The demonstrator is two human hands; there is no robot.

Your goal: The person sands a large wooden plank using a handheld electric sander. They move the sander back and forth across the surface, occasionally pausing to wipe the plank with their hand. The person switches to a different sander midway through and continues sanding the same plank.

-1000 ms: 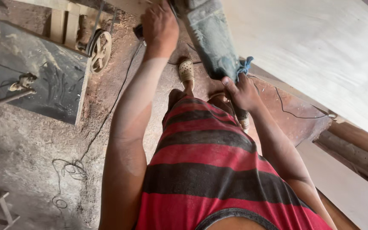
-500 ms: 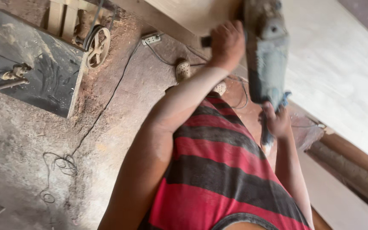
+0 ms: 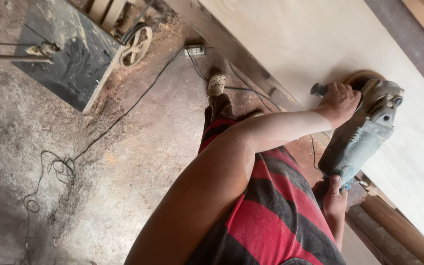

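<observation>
On pale plywood sheet (image 3: 290, 44): disc sander (image 3: 364, 132) pressed flat, left hand (image 3: 338, 102) clenching side handle, right hand (image 3: 333, 196) gripping rear. Lowered onto sheet since half-second earlier.

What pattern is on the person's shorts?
Red and dark grey stripes on the shorts, seen in the head view.

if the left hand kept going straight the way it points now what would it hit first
Probably the pale wooden board. The left hand grips the side handle of the grey power sander, pointing towards that board; depth is hard to judge.
</observation>
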